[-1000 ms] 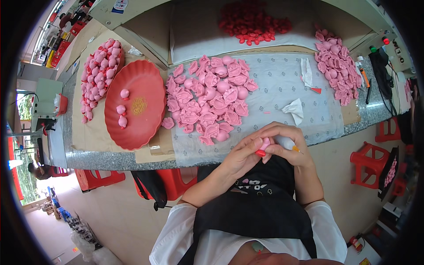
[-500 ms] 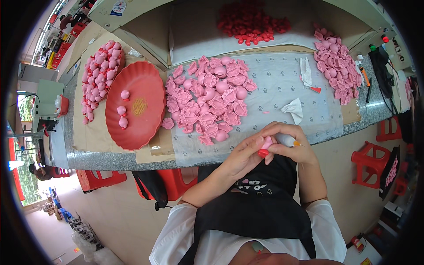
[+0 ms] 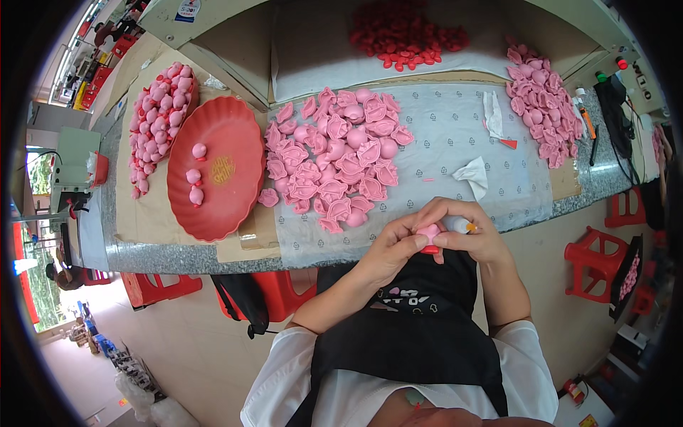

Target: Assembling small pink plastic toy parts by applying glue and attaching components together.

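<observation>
Just past the table's front edge, I hold a small pink rounded piece with a red base (image 3: 429, 233) between both hands. My left hand (image 3: 393, 249) grips it with thumb and fingers from the left. My right hand (image 3: 478, 231) pinches its other side and also holds a white squeeze bottle (image 3: 456, 224) with an orange-yellow tip, tucked within its curled fingers. Ahead of my hands lies a heap of pink moulded pieces (image 3: 338, 153), some round, some leaf-shaped and ridged. To the left, a red scalloped tray (image 3: 238, 135) bears 3 pink balls with red bases (image 3: 199, 151).
Beyond the tray is a pile of pink-and-red assembled pieces (image 3: 160, 107). Red parts (image 3: 405, 43) lie under the shelf. More pink pieces (image 3: 544, 110) sit at the right, near an orange marker (image 3: 587, 121). A crumpled tissue (image 3: 472, 176) lies close to my right hand.
My fingers have turned the pink piece, so its rounded pink side shows more and the red base points toward me. The squeeze bottle has shifted slightly left; the rest stays put.
</observation>
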Demonstrator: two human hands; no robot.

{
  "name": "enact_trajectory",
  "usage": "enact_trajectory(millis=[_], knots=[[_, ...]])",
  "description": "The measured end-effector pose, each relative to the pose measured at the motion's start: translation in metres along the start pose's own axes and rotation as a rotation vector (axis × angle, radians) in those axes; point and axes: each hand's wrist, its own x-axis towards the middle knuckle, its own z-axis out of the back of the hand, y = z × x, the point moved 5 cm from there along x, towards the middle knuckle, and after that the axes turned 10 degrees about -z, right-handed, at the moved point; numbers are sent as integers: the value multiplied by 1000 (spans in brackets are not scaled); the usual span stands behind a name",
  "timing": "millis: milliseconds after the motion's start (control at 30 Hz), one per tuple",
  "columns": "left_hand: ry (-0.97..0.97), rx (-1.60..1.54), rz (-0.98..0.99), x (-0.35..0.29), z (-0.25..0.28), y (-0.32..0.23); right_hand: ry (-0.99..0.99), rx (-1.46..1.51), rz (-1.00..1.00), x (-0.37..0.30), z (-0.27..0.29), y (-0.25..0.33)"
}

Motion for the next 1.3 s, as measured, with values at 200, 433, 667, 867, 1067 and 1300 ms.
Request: enact_trajectory(millis=[200,433,667,867,1067,1300], knots=[[-71,-280,113,0,-1,3,84,197,33,3,5,1],[-106,-178,161,-3,-2,6,-47,184,-153,0,9,-14],[-88,-239,103,-1,-1,6,-66,25,109,4,11,-13],[-59,-285,87,-1,-5,0,-71,113,-30,3,0,-4],[-201,528,-349,-15,17,-100,-450,-516,282,15,20,48],[-645,2073,-535,-51,97,-236,-626,-1101,406,88,95,83]])
